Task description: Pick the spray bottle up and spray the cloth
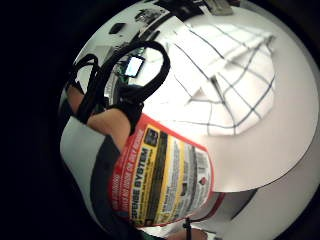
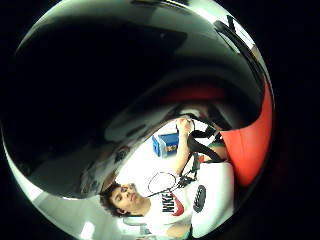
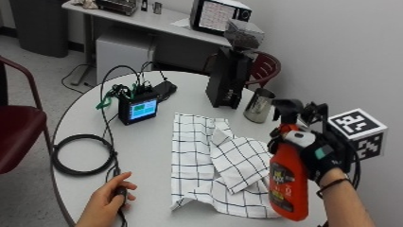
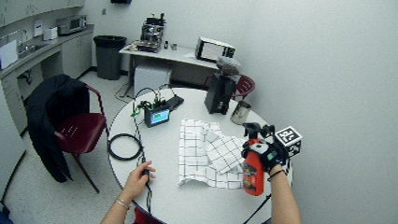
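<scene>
— What's over on the left of the round table (image 3: 151,156)?
— The bare left hand (image 3: 108,202) rests near the edge, fingers on a black cable. Just beyond it lies a coiled black cable (image 3: 82,153), and farther back a small device with a lit screen (image 3: 138,109).

— And the middle?
— The cloth (image 3: 217,165), white with a dark grid, lies flat but rumpled, one part folded over on itself. Behind it stand a tall black appliance (image 3: 225,80) and a metal cup (image 3: 258,106), side by side.

— Where's the spray bottle?
— At the right. The spray bottle (image 3: 288,177) is orange-red with a black trigger head and a yellow label, upright, lifted above the table's right edge, just beside the cloth and apart from it. The nozzle points toward the cloth's side.

— The gloved hand?
— The right hand (image 3: 318,156) is wrapped around the bottle's neck just under the trigger head, fingers curled round it. The little-finger palm view shows the label close up, with the cloth spread on the table beyond.
</scene>
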